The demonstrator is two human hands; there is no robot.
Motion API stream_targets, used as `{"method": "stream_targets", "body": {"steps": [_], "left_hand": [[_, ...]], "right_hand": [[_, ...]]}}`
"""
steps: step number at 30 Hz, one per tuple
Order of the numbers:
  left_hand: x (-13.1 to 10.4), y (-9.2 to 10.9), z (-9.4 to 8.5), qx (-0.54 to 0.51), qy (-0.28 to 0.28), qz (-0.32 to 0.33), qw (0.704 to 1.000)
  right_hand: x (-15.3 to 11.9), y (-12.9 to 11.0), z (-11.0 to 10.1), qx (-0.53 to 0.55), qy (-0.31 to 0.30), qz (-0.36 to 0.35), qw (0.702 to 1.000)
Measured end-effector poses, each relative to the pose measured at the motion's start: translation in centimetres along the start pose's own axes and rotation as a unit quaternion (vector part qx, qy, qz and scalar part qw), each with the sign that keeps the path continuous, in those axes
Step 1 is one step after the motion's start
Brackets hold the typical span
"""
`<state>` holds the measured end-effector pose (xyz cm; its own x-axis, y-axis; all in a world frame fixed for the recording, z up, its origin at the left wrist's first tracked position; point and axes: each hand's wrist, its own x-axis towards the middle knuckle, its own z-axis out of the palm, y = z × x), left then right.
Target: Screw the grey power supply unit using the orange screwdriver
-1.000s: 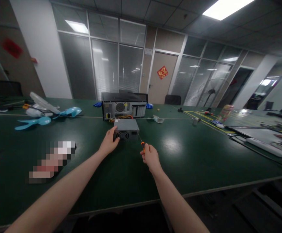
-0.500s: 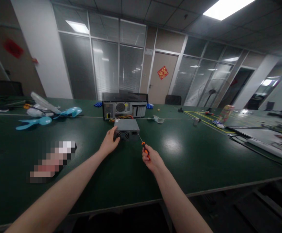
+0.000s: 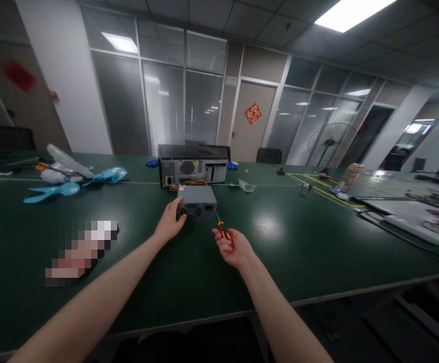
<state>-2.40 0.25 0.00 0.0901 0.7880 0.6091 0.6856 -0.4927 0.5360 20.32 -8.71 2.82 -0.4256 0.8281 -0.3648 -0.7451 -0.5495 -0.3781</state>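
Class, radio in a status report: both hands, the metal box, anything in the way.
Left hand braced on metal box. Right hand holding screwdriver, tip at box's front. Nothing visible between.

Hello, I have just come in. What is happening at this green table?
A person's left hand steadies a grey power supply unit on the green table. The right hand holds an orange and black screwdriver, its tip at or near the right side of the unit's fan face. Coloured wires lie between the unit and a computer case behind it.
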Motion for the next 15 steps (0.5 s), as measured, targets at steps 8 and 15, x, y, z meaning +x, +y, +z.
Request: {"method": "stream_targets", "body": {"steps": [8,15], "left_hand": [[0.0,0.0,0.0,0.003,0.003,0.004,1.0],[0.0,-0.2,0.1,0.008,-0.002,0.0,1.0]], "right_hand": [[0.2,0.6,0.5,-0.068,0.083,-0.097,0.989],[0.9,0.8,-0.6,-0.29,0.191,-0.267,0.899]]}}
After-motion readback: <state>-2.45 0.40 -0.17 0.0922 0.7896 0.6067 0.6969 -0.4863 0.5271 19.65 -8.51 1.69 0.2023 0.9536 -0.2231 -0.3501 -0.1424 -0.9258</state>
